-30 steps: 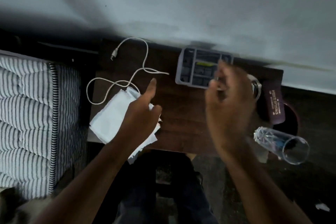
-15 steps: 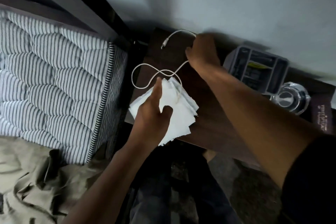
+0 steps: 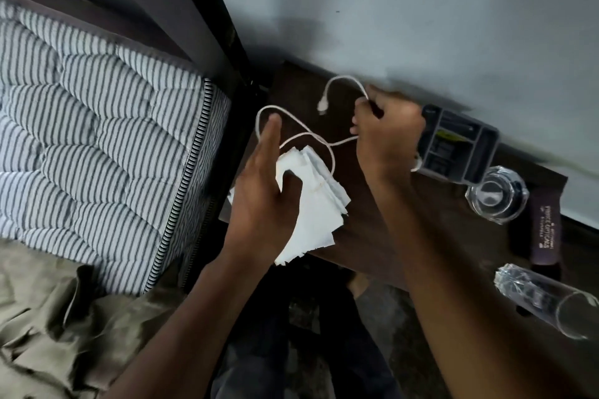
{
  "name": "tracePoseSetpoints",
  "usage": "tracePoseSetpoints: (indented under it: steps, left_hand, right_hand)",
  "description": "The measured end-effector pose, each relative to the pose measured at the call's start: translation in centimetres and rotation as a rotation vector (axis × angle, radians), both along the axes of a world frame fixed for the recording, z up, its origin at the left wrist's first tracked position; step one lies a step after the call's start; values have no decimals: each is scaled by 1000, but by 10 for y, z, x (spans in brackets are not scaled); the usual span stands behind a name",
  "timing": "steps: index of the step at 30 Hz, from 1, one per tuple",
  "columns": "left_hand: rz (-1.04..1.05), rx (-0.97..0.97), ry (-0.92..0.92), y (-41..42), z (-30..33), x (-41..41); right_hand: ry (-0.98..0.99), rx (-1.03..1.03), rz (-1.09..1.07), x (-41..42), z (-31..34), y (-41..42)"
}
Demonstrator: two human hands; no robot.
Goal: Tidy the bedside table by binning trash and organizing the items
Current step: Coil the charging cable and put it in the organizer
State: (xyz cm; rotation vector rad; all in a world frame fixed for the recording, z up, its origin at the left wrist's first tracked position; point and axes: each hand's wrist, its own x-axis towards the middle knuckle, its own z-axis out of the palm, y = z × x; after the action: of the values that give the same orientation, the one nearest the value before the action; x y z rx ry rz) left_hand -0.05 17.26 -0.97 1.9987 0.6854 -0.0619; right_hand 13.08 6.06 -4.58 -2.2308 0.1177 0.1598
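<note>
A white charging cable (image 3: 293, 136) loops across the dark wooden bedside table (image 3: 366, 223). My right hand (image 3: 387, 136) is closed around the cable near the wall, its plug end (image 3: 322, 105) dangling free to the left. My left hand (image 3: 262, 191) grips a fanned stack of white papers (image 3: 319, 210) at the table's left front edge, index finger pointing up. Part of the cable lies over the papers.
A grey compartment organizer (image 3: 460, 146) stands against the wall, with a glass bowl (image 3: 496, 194), a dark glasses case (image 3: 546, 233) and a clear plastic bottle (image 3: 547, 301) to its right. A striped mattress (image 3: 97, 146) and olive cloth (image 3: 48, 334) lie at the left.
My right hand moved from the organizer across to the cable and closed on it. The view swung left toward the bed. My left hand kept its hold on the papers.
</note>
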Motion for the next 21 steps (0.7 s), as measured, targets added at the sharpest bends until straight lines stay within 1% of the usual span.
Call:
tracePoseSetpoints:
  steps: [2,4,6,8,11,13,15,17,19,21]
  left_hand:
    - [14,-12,-29,-6,10,13]
    - [30,-54,-57,-18,20,26]
    - [0,-100,-104,-31,31,36]
    - [-138,-112,-144,-52,41,47]
    - [-383,-40,-185,-61,47,52]
    - [-484,25,-271,-69,52,54]
    - [-522,56,-323,-74,57,52]
    - [-478,32,-259,-79,61,50]
    - [-387,-24,-221,-86,64,47]
    - [-300,-155,-205,-92,67,42]
  right_hand:
    - [-15,91,-29,-18,22,-11]
    - [-42,211,-9,-34,45,-26]
    - [-77,259,23,-49,68,-46]
    - [-96,274,42,-59,90,-74]
    - [-80,333,92,-63,102,-99]
    - [-59,338,95,-65,107,-121]
    - [-60,267,111,-65,106,-141]
    - [-85,116,174,-67,102,-157]
    - [-119,-23,232,-69,93,-169]
    - [-96,-52,218,-73,85,-181]
